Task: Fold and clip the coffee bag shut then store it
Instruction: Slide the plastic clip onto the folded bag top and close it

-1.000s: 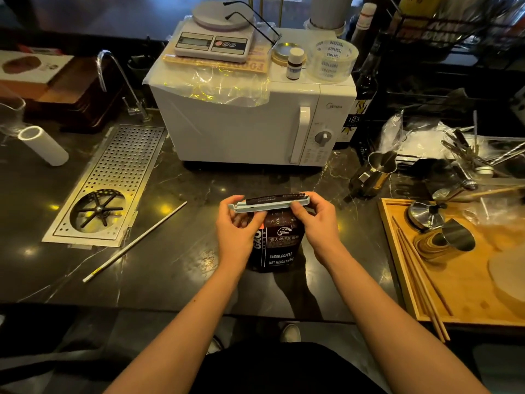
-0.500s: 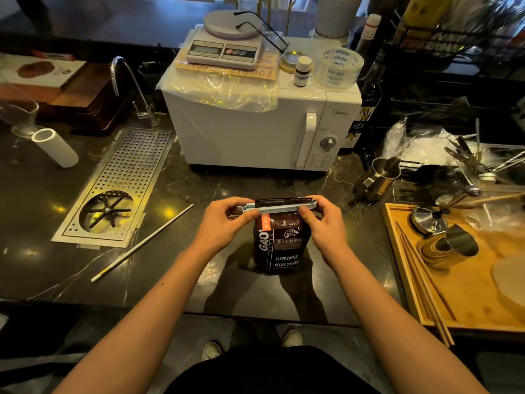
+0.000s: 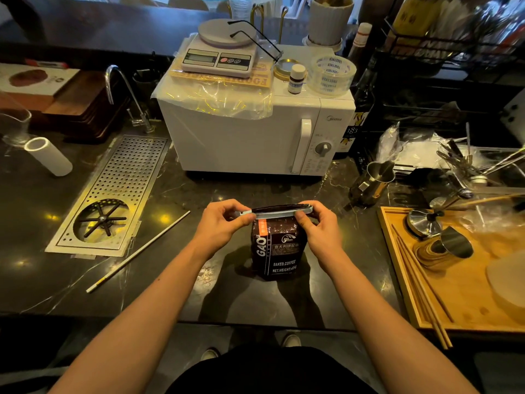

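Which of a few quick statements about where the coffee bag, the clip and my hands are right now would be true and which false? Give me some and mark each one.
1. The coffee bag stands upright on the dark counter. True.
2. The clip lies on the wooden tray. False: it sits across the folded top of the bag.
3. The left hand and the right hand each pinch one end of the clip. True.
4. The bag stands behind the microwave. False: it stands in front of it, nearer the person.
5. The kitchen scale sits on top of the microwave. True.
6. The right hand holds the metal jug. False: the jug stands untouched on the counter.
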Available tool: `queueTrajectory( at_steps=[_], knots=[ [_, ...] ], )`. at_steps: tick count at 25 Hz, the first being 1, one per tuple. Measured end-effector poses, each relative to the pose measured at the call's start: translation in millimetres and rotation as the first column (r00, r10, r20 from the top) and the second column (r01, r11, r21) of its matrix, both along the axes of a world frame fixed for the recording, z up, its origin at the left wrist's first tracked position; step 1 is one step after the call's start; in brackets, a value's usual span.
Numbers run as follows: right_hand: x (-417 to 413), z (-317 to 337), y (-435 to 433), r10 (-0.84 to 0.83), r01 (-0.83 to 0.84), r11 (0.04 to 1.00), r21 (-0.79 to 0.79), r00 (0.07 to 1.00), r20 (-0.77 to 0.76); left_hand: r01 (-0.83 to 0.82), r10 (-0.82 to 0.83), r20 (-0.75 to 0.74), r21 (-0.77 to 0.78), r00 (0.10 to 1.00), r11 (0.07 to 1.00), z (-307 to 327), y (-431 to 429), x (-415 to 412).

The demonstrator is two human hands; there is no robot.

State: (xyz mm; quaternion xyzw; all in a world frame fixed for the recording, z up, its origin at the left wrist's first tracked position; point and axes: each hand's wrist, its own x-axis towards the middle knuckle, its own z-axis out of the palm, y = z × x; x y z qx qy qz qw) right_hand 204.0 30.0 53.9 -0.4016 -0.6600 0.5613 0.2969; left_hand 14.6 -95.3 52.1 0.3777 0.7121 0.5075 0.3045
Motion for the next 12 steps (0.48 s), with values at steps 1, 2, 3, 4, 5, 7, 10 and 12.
queueTrajectory(
  at_steps=[1,2,3,4,5,7,10,12],
  knots=[
    [0.1,-0.9,0.4,-0.003,0.003,1.0,0.0,1.0,0.002,0.019,-0.02,-0.048,-0.005,0.999,1.0,1.0,0.2,-1.4],
    [0.4,-1.6,0.9,-0.004,0.004,1.0,0.001,1.0,0.002,0.053,-0.054,-0.124,-0.016,0.991,0.998,3.4,1.1,-3.6],
    [1.1,-2.1,1.4,-0.002,0.002,1.0,0.003,1.0,0.001,0.102,-0.107,-0.216,-0.035,0.97,0.994,6.7,2.5,-6.4],
    [2.0,-2.5,1.4,0.004,-0.004,1.0,0.01,1.0,0.003,0.163,-0.175,-0.309,-0.065,0.935,0.985,10.8,4.4,-9.9],
    [3.1,-2.7,1.3,0.014,-0.014,1.0,0.021,1.0,0.006,0.222,-0.249,-0.401,-0.115,0.881,0.968,15.3,6.3,-13.2],
    [5.3,-1.2,1.9,0.048,-0.05,0.997,0.053,0.998,0.029,0.289,-0.401,-0.565,-0.281,0.721,0.915,25.1,10.5,-18.4],
    [11.0,13.7,11.2,0.128,-0.166,0.964,0.209,0.975,0.184,0.333,-0.537,-0.632,-0.422,0.559,0.843,34.2,15.4,-23.1],
    [8.3,34.8,19.2,0.198,-0.378,0.809,0.45,0.896,0.397,0.381,-0.542,-0.615,-0.385,0.573,0.841,33.5,15.2,-25.5]
  ],
)
